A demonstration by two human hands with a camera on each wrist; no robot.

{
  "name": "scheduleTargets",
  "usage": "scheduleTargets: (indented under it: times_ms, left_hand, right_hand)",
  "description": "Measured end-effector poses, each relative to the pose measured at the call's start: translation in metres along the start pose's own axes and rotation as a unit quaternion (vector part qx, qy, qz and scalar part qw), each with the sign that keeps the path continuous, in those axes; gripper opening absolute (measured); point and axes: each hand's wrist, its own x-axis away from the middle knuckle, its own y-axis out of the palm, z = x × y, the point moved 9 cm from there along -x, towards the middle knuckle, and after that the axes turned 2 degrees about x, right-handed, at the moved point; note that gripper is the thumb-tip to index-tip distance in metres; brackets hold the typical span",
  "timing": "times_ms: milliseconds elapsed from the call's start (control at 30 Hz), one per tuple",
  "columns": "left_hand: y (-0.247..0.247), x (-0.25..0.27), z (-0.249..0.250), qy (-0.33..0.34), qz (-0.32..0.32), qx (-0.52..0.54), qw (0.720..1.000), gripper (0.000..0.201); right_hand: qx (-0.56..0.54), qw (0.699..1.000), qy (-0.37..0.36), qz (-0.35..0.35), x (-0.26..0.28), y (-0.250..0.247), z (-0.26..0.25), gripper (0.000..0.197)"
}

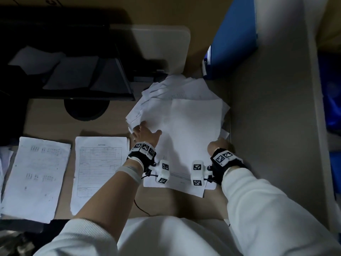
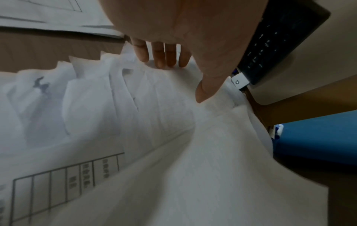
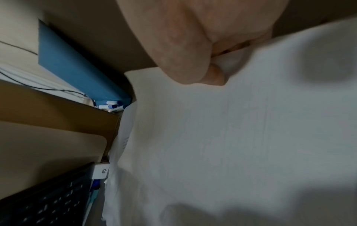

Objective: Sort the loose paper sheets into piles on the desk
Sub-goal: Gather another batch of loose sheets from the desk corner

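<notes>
Two sorted piles (image 1: 36,176) sit left of the loose heap (image 1: 177,100) — plenty left; left hand (image 1: 145,133) presses flat, released, right hand (image 1: 218,145) pinches the top sheet (image 1: 193,126).

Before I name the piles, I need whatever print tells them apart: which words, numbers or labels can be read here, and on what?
No text can be quoted.
Form sheet with ruled table: heading and entries too small.
Far-left sheet: rows of dark marks, blurred.
Table on the loose heap under the left hand: characters in cells, blurred.
Keyboard: key legends unreadable.
Wrist bands: black-and-white square codes, no words.
</notes>
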Motion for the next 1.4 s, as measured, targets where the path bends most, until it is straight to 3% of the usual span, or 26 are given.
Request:
scheduleTargets:
  times_ms: [100,233,333,500,633,733,833,933,1067,1200,1267,1400]
  left_hand:
    - [-0.005,-0.007,-0.006,-0.02,0.002,0.038,0.999,0.068]
    - [-0.016,-0.013,-0.009,-0.004,-0.013,0.129,0.992,0.062]
    - [-0.025,-0.018,-0.012,0.007,-0.021,0.172,0.985,0.052]
    - [-0.015,-0.021,-0.023,0.007,-0.071,0.164,0.984,0.054]
    - [-0.007,-0.025,-0.026,0.023,-0.087,0.139,0.986,0.033]
    - [-0.006,-0.025,-0.022,0.044,-0.089,0.064,0.993,0.042]
    - [-0.012,-0.028,-0.021,0.032,-0.07,0.045,0.996,0.024]
    - [-0.016,-0.03,-0.016,0.032,-0.058,0.046,0.997,0.011]
    - [-0.017,-0.03,-0.01,0.039,-0.053,0.091,0.994,0.03]
    - [-0.012,-0.024,-0.013,0.036,-0.04,0.133,0.99,0.04]
    - [-0.01,-0.017,-0.013,0.042,-0.047,0.146,0.987,0.046]
    - [-0.003,-0.007,-0.021,0.055,-0.061,0.148,0.986,0.055]
  right_hand:
    - [0.016,1.0,-0.019,-0.005,-0.01,0.002,-0.011,0.044]
    - [0.114,0.989,-0.069,0.071,0.009,-0.016,-0.06,0.043]
    - [0.201,0.964,-0.133,0.11,0.016,-0.009,-0.108,0.046]
    - [0.29,0.926,-0.197,0.138,0.009,0.021,-0.159,0.039]
    - [0.286,0.92,-0.249,0.098,-0.007,0.044,-0.171,0.064]
    - [0.318,0.905,-0.267,0.091,-0.013,0.053,-0.172,0.076]
    - [0.352,0.894,-0.261,0.09,-0.013,0.052,-0.168,0.076]
    - [0.375,0.898,-0.224,0.048,-0.011,0.049,-0.159,0.062]
    - [0.418,0.887,-0.195,-0.002,0.001,0.051,-0.14,0.064]
    - [0.336,0.925,-0.177,-0.016,0.018,0.044,-0.118,0.08]
    - [0.308,0.938,-0.149,-0.048,0.022,0.044,-0.1,0.075]
    - [0.348,0.925,-0.126,-0.085,0.036,0.045,-0.072,0.06]
